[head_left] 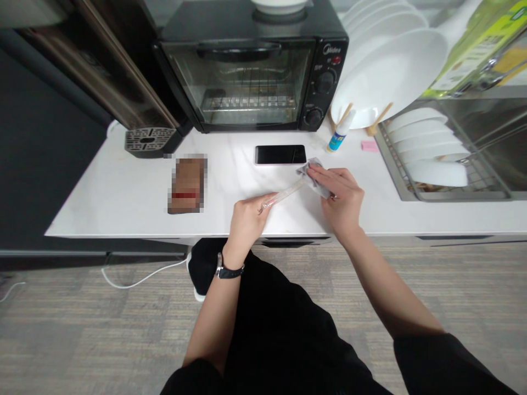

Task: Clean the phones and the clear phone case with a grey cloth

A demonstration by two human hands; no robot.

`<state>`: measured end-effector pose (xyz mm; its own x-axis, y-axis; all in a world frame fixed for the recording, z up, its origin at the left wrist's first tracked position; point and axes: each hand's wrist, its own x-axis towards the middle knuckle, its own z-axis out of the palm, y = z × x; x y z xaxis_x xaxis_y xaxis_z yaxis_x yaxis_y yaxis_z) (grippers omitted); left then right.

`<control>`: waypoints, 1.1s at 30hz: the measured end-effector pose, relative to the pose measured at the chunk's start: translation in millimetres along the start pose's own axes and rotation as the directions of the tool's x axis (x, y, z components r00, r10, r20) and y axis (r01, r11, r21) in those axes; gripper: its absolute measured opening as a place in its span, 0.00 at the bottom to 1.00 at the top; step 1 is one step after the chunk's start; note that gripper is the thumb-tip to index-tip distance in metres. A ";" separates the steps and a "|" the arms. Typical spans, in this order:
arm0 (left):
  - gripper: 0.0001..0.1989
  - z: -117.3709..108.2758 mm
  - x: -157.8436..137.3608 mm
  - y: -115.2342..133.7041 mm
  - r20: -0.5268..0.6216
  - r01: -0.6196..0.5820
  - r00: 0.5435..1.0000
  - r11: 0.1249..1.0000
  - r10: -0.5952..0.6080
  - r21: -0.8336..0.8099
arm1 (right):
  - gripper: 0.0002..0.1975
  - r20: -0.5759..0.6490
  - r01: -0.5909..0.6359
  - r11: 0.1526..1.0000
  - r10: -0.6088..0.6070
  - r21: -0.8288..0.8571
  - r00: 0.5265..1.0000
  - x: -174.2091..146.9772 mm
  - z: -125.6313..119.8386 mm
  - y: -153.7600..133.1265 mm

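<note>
The left hand (249, 219) pinches a thin, clear plastic piece (286, 193); the right hand (341, 200), fingers nearly closed, presses crumpled grey cloth (318, 187) to it. Light strokes should limit flexing.

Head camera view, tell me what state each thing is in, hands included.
Left hand: closed on the thin clear item's near end
Thin clear item: held up at a slant
Right hand: gripping the grey cloth
Grey cloth: bunched
Phone: lying flat, screen dark
Oven: door shut
Small bottle: standing
Large plates: standing on edge
Wristwatch: fastened
</note>
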<state>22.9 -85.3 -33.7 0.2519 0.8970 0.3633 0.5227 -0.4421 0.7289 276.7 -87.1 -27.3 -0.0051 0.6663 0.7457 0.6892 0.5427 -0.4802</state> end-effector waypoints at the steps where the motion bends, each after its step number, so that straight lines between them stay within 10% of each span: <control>1: 0.11 0.1 0.2 0.2 0.000 0.000 1.000 1.000 0.000 0.000 | 0.39 -0.011 -0.009 1.000 0.009 -0.011 1.000 -0.3 1.1 -0.4; 17: 0.11 -1.0 1.8 5.3 0.009 -0.014 1.000 0.999 0.014 0.038 | 0.38 -0.023 -0.072 0.993 0.074 0.094 0.997 -15.0 30.8 -41.3; 33: 0.19 -3.2 4.7 -4.4 -0.009 -0.097 0.995 0.978 0.100 0.182 | 0.33 0.122 0.104 0.941 -0.150 0.322 0.981 -20.2 36.6 -58.1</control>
<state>19.2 -79.2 -33.3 0.2958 0.8479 0.4400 0.6354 -0.5185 0.5722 210.3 -113.3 -31.4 -0.1970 0.6349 0.7471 0.4144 0.7445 -0.5234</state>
